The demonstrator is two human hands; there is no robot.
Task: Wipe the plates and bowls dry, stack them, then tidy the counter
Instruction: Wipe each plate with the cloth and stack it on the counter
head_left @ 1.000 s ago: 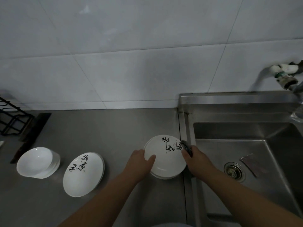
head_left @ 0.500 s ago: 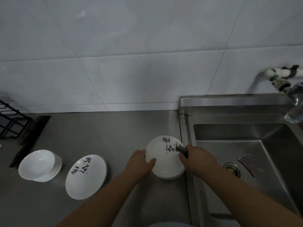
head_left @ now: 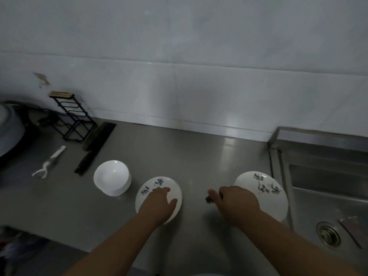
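The left hand point(head_left: 159, 204) lies flat on a round white plate point(head_left: 174, 189) with black writing, low in the middle of the frame. Its fingers are together and its thumb is out. The right hand point(head_left: 237, 202) curls round a small dark rag point(head_left: 209, 199), over the left rim of a second plate point(head_left: 270, 200). That plate sits close to the raised edge of the sink point(head_left: 326, 196). Smooth white bowls point(head_left: 111, 177) stand stacked at the left. The shiny metal counter point(head_left: 199, 156) stretches wide behind them to the wall.

place: kitchen, likely home | steel counter point(head_left: 199, 156), sink point(head_left: 322, 176), tiled wall point(head_left: 179, 76)
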